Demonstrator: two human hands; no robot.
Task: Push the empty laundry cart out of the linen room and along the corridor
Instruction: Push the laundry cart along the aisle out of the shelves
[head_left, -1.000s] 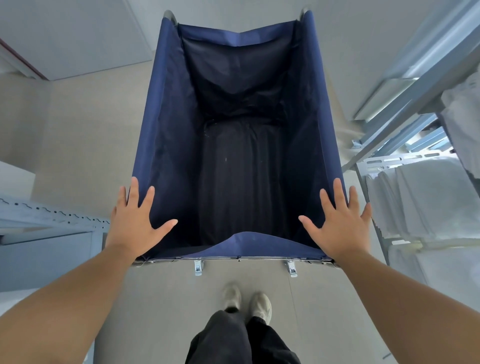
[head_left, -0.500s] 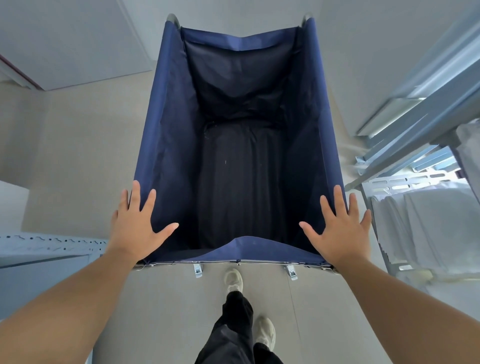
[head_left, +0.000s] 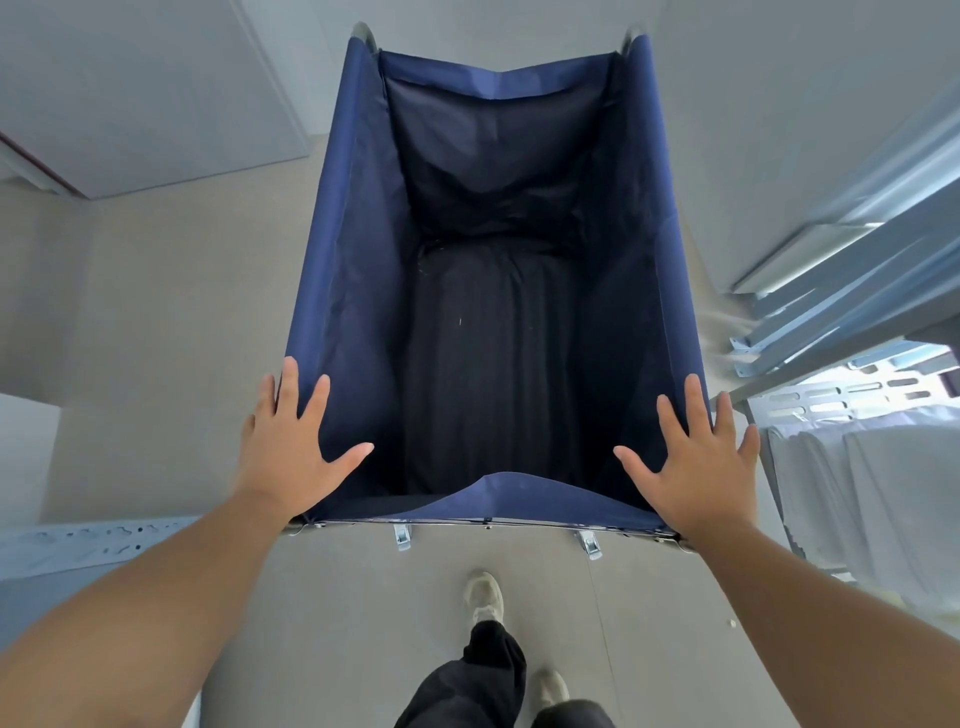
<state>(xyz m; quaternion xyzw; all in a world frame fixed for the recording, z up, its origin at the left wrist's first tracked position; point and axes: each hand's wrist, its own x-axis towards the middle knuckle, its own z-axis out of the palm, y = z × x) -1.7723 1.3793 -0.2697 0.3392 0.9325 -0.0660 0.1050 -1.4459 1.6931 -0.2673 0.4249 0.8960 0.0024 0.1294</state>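
Two bare hands rest flat on the near corners of the laundry cart (head_left: 498, 312): the left hand (head_left: 291, 457) on the near left corner, the right hand (head_left: 696, 467) on the near right. Both are spread wide, palms down, gripping nothing; the thumbs point inward over the cart's opening and the fingers (head_left: 288, 384) lie along the side rims, pointing away from the person. The cart is a deep navy fabric bag slung on a metal frame, its dark bottom bare. It stands on the pale floor (head_left: 156, 322) directly ahead of the person's feet, just beside a metal shelf rack (head_left: 852, 291) holding folded white linen (head_left: 872, 499) on the right.
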